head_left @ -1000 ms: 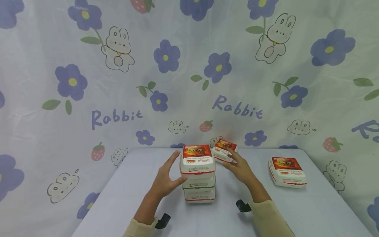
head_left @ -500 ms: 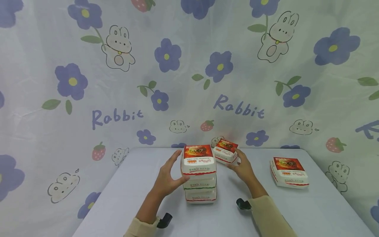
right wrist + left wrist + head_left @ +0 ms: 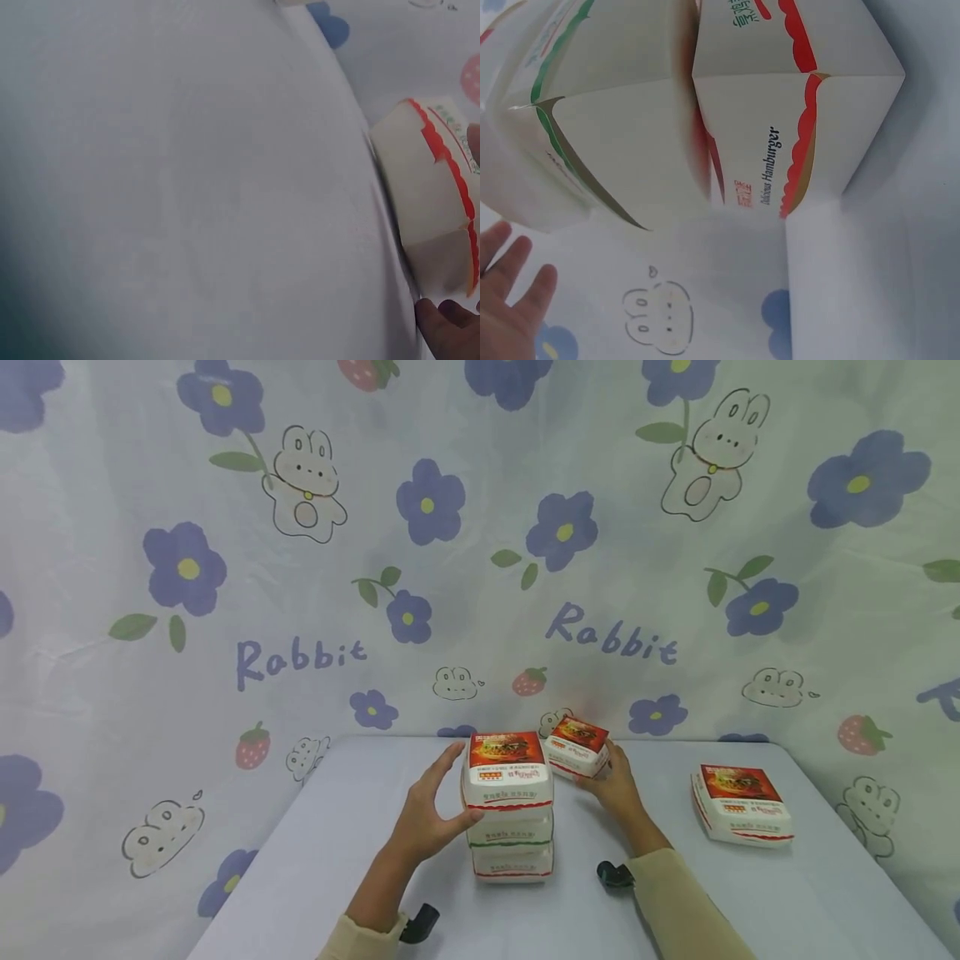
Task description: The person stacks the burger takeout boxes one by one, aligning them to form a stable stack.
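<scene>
Three white hamburger boxes stand stacked; the top box (image 3: 507, 770) has a red burger picture on its lid. To their left, my left hand (image 3: 423, 818) has its fingers spread, with the thumb tip right at the top box's front corner. In the left wrist view, its fingers (image 3: 525, 277) show apart from one another. Farther back, behind and right of the stack, a turned hamburger box (image 3: 576, 748) rests on the table. My right hand (image 3: 621, 789) holds it at its near right corner, thumb on the front and fingers along the right side.
Another hamburger box (image 3: 742, 804) lies on the right part of the white table (image 3: 337, 810). A cloth printed with rabbits and flowers (image 3: 465, 610) hangs directly behind the table's far edge. Dark camera mounts (image 3: 420, 924) jut from both sleeves.
My right hand's fingers have slid off the far box's lid to its right side. The left hand keeps its place beside the stack. The head view has shifted slightly.
</scene>
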### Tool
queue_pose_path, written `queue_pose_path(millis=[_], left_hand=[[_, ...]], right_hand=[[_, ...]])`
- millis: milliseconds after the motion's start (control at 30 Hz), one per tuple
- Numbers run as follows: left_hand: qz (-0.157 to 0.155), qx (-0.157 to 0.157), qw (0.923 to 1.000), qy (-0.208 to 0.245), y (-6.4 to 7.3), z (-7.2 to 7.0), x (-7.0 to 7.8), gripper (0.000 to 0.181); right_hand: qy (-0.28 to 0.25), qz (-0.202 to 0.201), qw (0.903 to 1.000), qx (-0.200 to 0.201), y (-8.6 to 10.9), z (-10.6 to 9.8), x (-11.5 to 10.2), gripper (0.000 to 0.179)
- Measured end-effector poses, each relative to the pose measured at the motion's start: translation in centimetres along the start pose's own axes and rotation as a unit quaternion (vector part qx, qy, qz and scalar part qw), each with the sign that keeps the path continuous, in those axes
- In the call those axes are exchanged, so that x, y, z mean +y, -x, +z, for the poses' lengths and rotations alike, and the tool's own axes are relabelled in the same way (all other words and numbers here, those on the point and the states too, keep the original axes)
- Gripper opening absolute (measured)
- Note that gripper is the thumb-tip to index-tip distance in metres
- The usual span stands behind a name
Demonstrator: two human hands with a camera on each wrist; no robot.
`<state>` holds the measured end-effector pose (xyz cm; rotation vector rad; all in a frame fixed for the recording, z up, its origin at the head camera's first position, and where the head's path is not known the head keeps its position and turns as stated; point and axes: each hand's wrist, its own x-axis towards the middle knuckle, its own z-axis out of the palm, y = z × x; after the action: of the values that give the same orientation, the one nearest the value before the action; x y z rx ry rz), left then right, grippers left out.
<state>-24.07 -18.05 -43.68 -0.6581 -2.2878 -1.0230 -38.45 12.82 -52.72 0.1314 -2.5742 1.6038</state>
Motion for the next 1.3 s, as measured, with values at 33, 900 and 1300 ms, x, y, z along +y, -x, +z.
queue_pose_path(millis=[33,900,1300], left_hand=[[0.001,0.0,1.0,0.0,0.0,0.0,0.1,0.088],[0.013,-0.004,0.9999,0.005,-0.1,-0.2,0.5,0.09],[0.009,0.002,1.0,-0.002,-0.2,-0.4,0.4,0.089]], right_hand=[[0.0,0.006,1.0,-0.002,0.0,0.0,0.0,0.104],[0.054,-0.005,0.9984,-0.013,-1.3,0.0,0.7,0.094],[0.037,0.011,0.9992,-0.01,-1.3,-0.2,0.8,0.091]])
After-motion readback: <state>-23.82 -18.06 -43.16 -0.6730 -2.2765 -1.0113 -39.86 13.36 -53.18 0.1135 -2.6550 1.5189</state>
